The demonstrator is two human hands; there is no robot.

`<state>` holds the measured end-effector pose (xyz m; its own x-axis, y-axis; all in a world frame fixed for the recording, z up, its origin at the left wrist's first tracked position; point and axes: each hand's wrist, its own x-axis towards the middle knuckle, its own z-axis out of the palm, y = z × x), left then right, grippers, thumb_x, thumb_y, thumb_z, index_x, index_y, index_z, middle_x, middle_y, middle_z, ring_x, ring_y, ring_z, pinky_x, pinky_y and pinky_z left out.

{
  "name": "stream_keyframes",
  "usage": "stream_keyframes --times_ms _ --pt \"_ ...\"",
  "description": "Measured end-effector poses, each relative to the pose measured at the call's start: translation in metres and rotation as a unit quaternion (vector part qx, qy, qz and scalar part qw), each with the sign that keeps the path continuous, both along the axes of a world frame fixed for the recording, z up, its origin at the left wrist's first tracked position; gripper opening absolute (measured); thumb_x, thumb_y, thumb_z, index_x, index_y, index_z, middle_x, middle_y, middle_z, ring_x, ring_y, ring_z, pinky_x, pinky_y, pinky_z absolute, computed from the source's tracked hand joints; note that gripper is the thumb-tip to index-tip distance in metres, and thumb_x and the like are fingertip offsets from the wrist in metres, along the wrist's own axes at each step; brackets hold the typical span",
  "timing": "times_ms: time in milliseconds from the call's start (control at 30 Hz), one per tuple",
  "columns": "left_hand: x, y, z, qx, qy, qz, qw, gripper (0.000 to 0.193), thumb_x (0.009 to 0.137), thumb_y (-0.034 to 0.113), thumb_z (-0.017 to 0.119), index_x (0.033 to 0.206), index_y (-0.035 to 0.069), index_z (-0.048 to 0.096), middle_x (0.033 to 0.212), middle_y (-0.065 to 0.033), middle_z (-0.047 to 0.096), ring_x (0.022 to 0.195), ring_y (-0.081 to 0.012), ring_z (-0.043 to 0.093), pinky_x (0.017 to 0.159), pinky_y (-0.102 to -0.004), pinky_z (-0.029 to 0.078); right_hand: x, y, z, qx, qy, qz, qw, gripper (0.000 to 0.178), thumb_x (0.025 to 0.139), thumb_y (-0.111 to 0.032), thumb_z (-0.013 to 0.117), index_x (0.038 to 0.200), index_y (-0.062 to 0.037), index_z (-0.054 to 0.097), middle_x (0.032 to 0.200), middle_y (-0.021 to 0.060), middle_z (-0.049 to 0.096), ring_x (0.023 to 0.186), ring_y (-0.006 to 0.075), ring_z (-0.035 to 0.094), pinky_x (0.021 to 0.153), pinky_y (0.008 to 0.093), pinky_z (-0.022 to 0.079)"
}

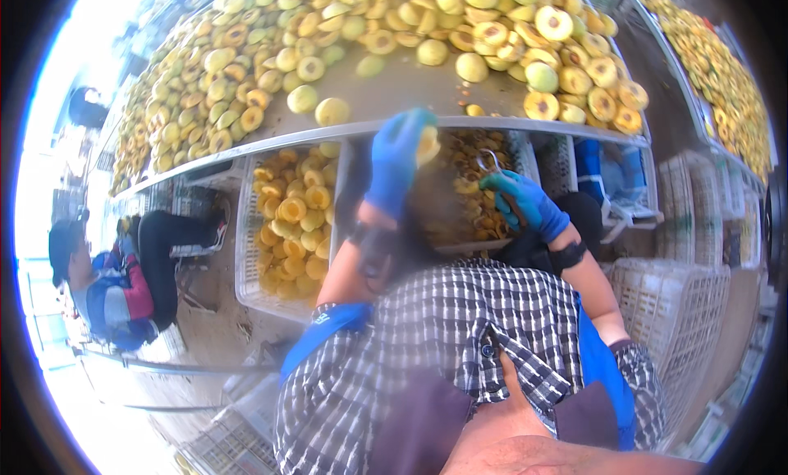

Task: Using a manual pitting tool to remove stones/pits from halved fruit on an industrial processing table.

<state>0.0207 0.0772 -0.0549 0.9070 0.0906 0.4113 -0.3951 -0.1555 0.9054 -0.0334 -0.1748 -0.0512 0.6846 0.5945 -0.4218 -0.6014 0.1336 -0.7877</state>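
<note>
One pale-yellow, rounded fruit piece is gripped by the blue-gloved left hand near the edge of one brown-topped, metal-rimmed table. One loop-ended, silvery metal tool is clasped by the blue-gloved right hand, held apart. Scooping seems in hand; loop-to-fruit contact is probably called for. The heaped yellow-green fruit halves cannot be counted.

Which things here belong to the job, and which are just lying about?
Seemingly in use: fruit half in left hand; ringed tool in right hand; heaped fruit; crated fruit.

Seemingly lying about: white crates at right; crates at lower left.
</note>
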Motion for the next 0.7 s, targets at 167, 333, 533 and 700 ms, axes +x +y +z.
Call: stream_keyframes --times_ms 167,333,533,700 --pt "-0.046 0.108 0.060 0.376 0.115 0.204 0.896 0.037 0.087 0.033 0.064 0.111 0.005 0.066 0.105 -0.0166 0.068 0.095 -0.0312 0.065 0.084 -0.0374 0.050 -0.003 0.007 -0.012 -0.224 -0.087 0.021 0.970 0.030 0.094 -0.037 0.060 0.095 -0.0070 0.060 0.063 -0.0014 0.051 0.047 0.0070 0.046 0.044 0.0227 0.038" --pt "0.003 0.203 0.050 0.436 0.053 0.328 0.836 0.049 0.087 0.037 0.062 0.123 0.004 0.058 0.117 -0.0232 0.061 0.106 -0.0387 0.059 0.090 -0.0449 0.048 0.003 0.012 -0.017 -0.249 -0.081 0.061 0.963 0.032 0.092 -0.038 0.061 0.095 -0.0058 0.059 0.064 0.0002 0.053 0.049 0.0096 0.049 0.046 0.0246 0.041" --pt "0.106 0.162 0.048 0.470 -0.068 0.228 0.850 0.040 0.082 0.037 0.064 0.113 0.013 0.064 0.113 -0.0157 0.064 0.101 -0.0350 0.062 0.086 -0.0453 0.049 0.007 0.012 -0.025 -0.250 -0.051 0.046 0.966 0.029 0.092 -0.037 0.062 0.096 -0.0093 0.058 0.063 -0.0019 0.050 0.050 0.0082 0.046 0.046 0.0241 0.038" --pt "0.182 0.097 0.024 0.514 0.021 0.069 0.855 0.032 0.087 0.027 0.059 0.115 0.011 0.064 0.112 -0.0176 0.065 0.102 -0.0349 0.062 0.086 -0.0424 0.050 0.003 0.019 -0.031 -0.245 -0.029 0.064 0.967 0.025 0.093 -0.036 0.061 0.095 -0.0111 0.056 0.062 -0.0035 0.048 0.050 0.0071 0.045 0.045 0.0233 0.038"
